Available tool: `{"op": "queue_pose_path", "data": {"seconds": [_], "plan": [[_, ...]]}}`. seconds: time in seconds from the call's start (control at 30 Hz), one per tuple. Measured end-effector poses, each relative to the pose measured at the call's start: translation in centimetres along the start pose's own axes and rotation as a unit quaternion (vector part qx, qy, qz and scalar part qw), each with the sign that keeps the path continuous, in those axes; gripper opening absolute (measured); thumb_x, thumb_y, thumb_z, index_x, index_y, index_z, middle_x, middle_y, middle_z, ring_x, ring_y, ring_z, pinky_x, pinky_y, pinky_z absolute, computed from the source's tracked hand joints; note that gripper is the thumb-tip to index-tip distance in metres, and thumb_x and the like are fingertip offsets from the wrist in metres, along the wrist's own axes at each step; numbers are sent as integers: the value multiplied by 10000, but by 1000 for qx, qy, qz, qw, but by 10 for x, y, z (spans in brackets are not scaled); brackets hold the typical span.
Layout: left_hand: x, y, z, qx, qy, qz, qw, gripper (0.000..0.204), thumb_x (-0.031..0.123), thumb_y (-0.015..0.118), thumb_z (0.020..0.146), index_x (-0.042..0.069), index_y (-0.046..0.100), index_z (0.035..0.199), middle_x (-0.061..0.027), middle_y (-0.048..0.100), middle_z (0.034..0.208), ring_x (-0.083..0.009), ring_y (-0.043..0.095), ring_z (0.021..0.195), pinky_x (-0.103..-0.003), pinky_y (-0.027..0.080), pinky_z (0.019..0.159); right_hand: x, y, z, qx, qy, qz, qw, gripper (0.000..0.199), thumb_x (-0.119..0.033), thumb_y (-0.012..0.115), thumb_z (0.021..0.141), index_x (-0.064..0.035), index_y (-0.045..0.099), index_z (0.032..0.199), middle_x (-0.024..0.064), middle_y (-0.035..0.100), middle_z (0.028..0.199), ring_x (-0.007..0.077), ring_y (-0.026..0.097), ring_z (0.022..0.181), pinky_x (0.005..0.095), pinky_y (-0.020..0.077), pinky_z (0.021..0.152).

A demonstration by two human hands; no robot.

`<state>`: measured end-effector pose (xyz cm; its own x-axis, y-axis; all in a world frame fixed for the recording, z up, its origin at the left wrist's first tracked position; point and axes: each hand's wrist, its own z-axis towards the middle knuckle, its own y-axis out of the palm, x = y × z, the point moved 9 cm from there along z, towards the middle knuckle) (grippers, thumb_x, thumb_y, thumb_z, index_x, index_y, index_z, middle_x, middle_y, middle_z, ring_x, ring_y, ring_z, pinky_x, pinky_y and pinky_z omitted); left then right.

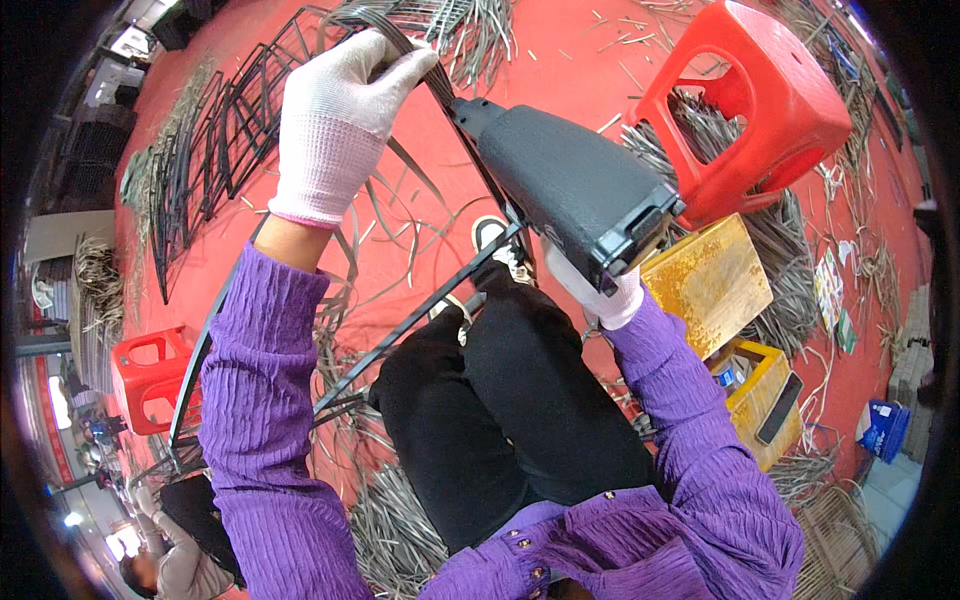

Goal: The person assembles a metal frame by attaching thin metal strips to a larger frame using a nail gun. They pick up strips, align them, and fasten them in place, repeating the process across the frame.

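Note:
In a white knitted glove, my left hand [345,110] is closed around dark flat strips [390,35] at the top of a thin black metal frame [375,345]. My right hand [590,280], gloved too, grips a black staple gun [570,175]; the tool's body hides most of those fingers. Its narrow nose points up and left, close to the frame bar just below my left hand. Whether the nose touches the bar cannot be told. The frame leans across in front of my black-trousered legs [560,390]. A loose grey strip [415,170] hangs below my left hand.
A red plastic stool [800,100] stands at the right, above a heap of grey strips [785,270]. Yellow boxes [715,285] sit by my right forearm. More black frames [215,140] lie at the far left, near another red stool [150,380]. A person [180,545] works at lower left.

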<state>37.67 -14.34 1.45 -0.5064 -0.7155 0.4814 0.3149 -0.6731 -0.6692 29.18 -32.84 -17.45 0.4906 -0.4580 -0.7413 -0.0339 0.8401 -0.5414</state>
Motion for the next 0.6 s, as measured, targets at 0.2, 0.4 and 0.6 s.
{"op": "queue_pose_path", "data": {"seconds": [0.2, 0.4, 0.6], "plan": [[5, -1, 0, 4, 5, 6, 1000, 284, 261, 703, 853, -7, 648, 777, -114, 427, 548, -120, 359, 490, -297, 358, 473, -5, 8, 3, 3, -55, -87, 995, 393, -157, 607, 885, -43, 500, 1246, 113, 581, 1185, 226, 575, 1076, 367, 476, 939], [4, 3, -2, -40, -45, 40, 997, 247, 231, 681, 894, -10, 713, 939, 31, 557, 667, -14, 458, 638, -195, 385, 559, -28, -9, -3, 60, -145, -175, 972, 478, -260, 612, 891, -51, 469, 1296, 109, 544, 1254, 222, 531, 1150, 359, 437, 992], [9, 1, -3, -36, -40, 35, 998, 242, 234, 684, 890, -3, 721, 923, 29, 579, 678, -11, 475, 642, -192, 392, 566, 11, 13, -6, -42, 102, 146, 983, 536, -397, 595, 845, -123, 513, 1298, 76, 531, 1321, 271, 456, 1260, 432, 315, 1068]]}}
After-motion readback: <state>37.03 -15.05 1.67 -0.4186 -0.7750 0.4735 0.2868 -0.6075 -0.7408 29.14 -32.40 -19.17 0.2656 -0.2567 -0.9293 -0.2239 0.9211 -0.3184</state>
